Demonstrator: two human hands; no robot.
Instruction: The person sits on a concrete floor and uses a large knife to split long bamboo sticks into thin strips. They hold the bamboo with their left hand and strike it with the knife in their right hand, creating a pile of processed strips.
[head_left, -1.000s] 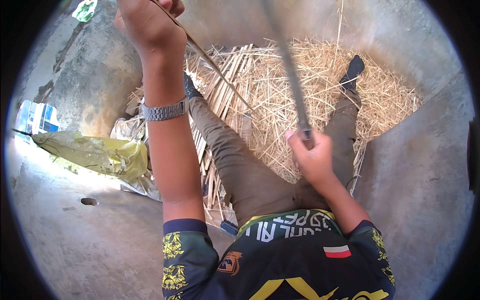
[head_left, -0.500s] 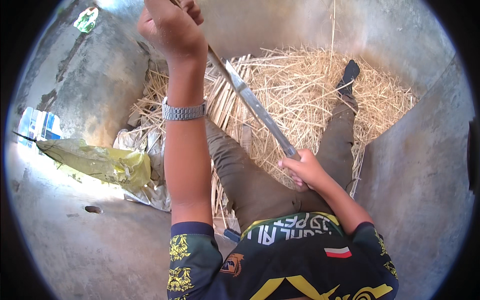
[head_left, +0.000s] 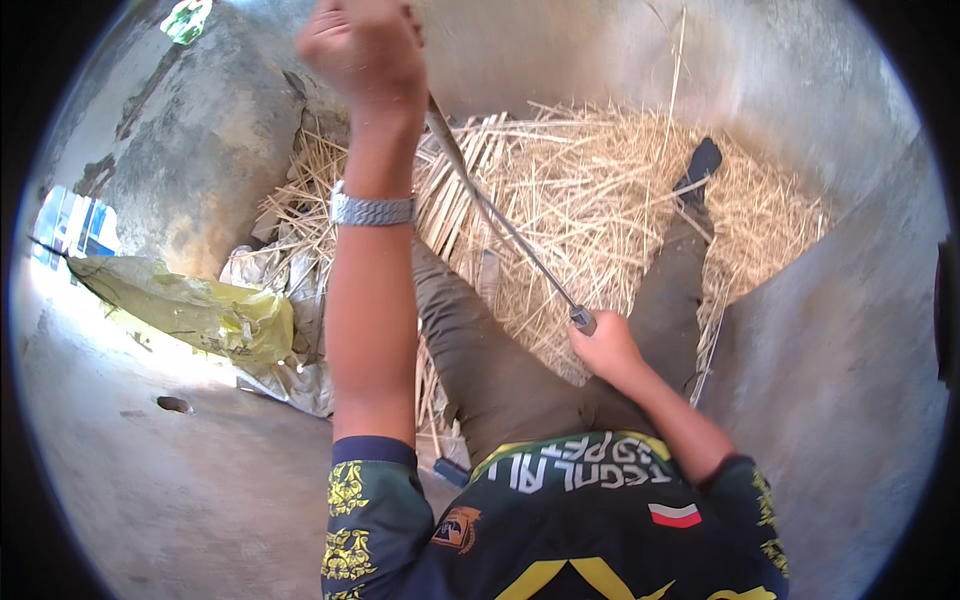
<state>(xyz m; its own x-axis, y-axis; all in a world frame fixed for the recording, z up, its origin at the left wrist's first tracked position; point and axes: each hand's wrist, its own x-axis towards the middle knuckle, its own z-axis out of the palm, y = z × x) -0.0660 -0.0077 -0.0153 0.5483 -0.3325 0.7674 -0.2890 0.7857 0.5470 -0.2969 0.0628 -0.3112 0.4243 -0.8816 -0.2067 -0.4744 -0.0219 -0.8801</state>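
At the top, my left hand (head_left: 365, 50) is raised and closed around the end of a thin brown bamboo strip (head_left: 450, 145). The strip slants down to the right and meets the knife partway along. My right hand (head_left: 608, 348) grips the knife's handle above my lap. The knife's narrow metal blade (head_left: 535, 256) points up and left, seen nearly edge-on, and lies against the strip or very close to it. Blur hides some of the left hand's fingers.
A heap of pale shavings and split strips (head_left: 590, 190) covers the floor around my outstretched legs (head_left: 480, 340). Concrete walls (head_left: 830, 370) stand close on both sides. At left lies a yellowish plastic sack (head_left: 200, 310). A small dark object (head_left: 452, 471) sits beside my hip.
The knife blade has turned from showing its flat side to nearly edge-on. My right hand has rotated and shifted slightly. The left hand has moved a little down and right, still holding the strip.
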